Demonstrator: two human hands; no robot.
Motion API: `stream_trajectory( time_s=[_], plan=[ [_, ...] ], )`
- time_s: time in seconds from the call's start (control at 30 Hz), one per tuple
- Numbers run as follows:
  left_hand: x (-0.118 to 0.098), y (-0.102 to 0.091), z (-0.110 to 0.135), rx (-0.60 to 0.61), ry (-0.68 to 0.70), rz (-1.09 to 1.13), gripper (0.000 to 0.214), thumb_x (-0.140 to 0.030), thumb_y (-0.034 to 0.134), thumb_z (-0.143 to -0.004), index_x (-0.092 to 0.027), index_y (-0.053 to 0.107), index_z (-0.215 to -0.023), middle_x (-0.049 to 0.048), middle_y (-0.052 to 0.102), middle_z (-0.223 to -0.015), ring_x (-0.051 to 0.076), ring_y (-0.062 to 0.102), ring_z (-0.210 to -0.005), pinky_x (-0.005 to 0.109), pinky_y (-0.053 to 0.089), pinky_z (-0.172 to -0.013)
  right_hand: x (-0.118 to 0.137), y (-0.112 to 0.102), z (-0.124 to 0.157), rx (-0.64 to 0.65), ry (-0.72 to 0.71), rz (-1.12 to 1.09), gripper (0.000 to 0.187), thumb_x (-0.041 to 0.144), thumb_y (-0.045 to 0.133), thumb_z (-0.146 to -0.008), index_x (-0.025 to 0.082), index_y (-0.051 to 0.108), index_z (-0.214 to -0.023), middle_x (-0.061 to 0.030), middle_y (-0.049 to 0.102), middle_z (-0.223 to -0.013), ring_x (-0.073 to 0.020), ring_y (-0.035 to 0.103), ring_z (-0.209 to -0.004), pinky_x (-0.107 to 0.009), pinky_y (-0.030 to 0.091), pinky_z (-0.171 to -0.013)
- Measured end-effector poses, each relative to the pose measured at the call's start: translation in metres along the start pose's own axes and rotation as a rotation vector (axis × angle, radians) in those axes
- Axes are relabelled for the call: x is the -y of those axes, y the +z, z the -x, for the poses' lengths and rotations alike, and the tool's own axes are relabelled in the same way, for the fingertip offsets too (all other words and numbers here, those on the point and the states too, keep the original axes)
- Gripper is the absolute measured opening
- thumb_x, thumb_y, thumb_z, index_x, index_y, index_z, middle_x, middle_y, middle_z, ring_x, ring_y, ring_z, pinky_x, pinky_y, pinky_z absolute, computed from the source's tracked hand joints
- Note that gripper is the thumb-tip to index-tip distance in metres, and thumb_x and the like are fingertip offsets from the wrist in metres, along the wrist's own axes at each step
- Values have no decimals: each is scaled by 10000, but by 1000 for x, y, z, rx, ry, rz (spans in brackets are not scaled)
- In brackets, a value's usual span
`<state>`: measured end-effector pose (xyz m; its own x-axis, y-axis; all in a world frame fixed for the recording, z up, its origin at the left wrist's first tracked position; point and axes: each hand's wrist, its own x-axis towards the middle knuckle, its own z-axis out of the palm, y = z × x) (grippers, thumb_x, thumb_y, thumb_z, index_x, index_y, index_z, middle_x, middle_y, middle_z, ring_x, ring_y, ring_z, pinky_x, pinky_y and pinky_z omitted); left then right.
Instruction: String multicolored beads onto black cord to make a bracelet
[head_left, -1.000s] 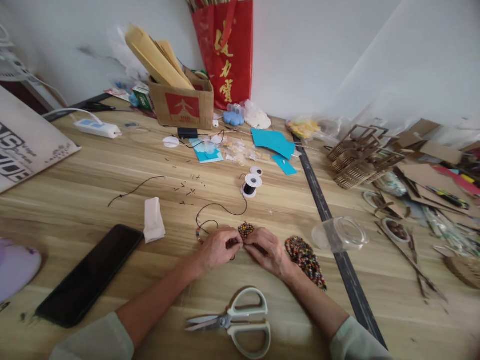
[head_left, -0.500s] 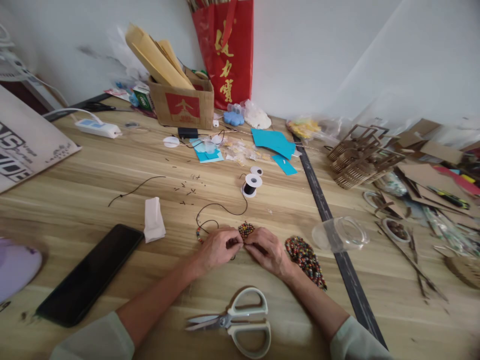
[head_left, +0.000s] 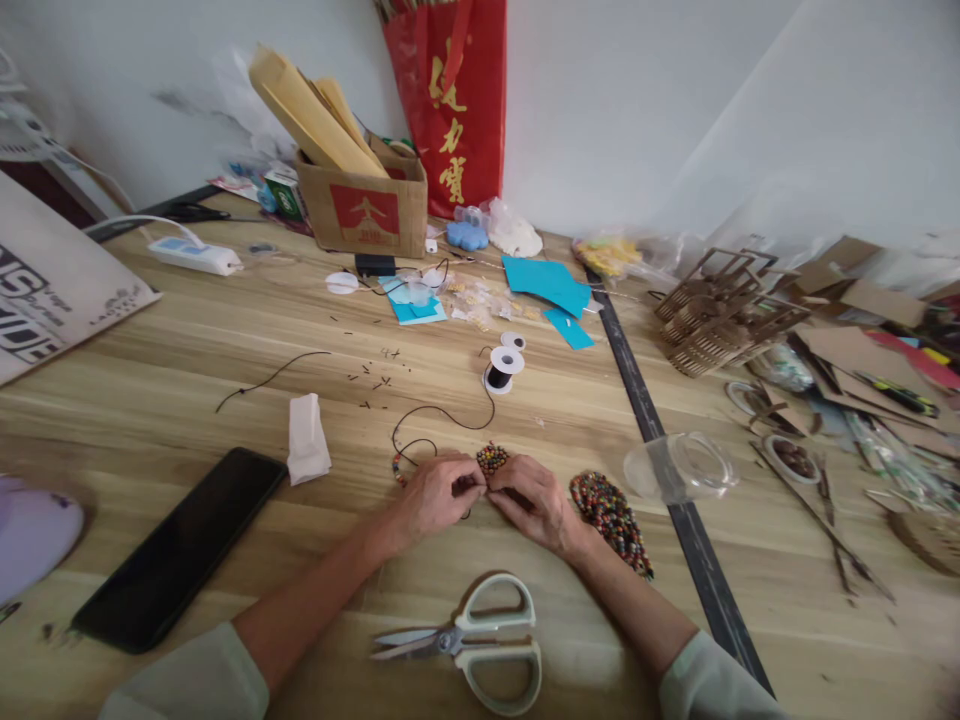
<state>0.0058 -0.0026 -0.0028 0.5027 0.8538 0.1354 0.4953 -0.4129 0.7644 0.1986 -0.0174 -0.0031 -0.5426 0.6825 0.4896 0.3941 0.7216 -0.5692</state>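
My left hand (head_left: 431,493) and my right hand (head_left: 536,500) rest on the wooden table (head_left: 187,380), their fingertips pinched together over a small cluster of coloured beads (head_left: 492,459). A black cord (head_left: 427,412) runs from the hands up to a white spool of black thread (head_left: 503,369). A few beads sit strung on the cord (head_left: 397,467) left of my left hand. A heap of multicoloured beads (head_left: 609,510) lies just right of my right wrist. What the pinched fingers grip is too small to name.
White-handled scissors (head_left: 480,640) lie near the front edge. A black phone (head_left: 176,545) and folded tissue (head_left: 307,438) are at the left, a clear plastic cup (head_left: 679,466) on its side at the right. A cardboard box (head_left: 365,205), red bag (head_left: 454,100) and cardboard scraps (head_left: 847,350) stand behind.
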Motion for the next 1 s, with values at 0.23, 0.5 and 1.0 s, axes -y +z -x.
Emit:
stream_trajectory(
  time_s=[0.23,0.5,1.0],
  plan=[
    [0,0,0,-3,2,-6,92,-89,606,-752,-159,653,-715,16,634,-716,131,563,-669,228,425,-638,0,0,0,11,14,-3,79,217,529,-919,187,598,-945,-80,656,-833,-196,600,-814,-340,505,-743],
    [0,0,-1,-6,20,-11,92,-84,611,-752,-153,660,-715,18,633,-710,129,556,-660,229,421,-638,-1,1,1,15,18,-3,77,213,536,-916,186,599,-950,-82,656,-838,-196,600,-810,-338,503,-736],
    [3,1,-1,11,69,-44,117,-95,600,-762,-160,696,-777,48,680,-760,164,595,-714,264,454,-681,-3,2,2,5,10,-16,76,199,537,-916,193,600,-957,-75,655,-846,-190,601,-819,-333,513,-743]
  ],
)
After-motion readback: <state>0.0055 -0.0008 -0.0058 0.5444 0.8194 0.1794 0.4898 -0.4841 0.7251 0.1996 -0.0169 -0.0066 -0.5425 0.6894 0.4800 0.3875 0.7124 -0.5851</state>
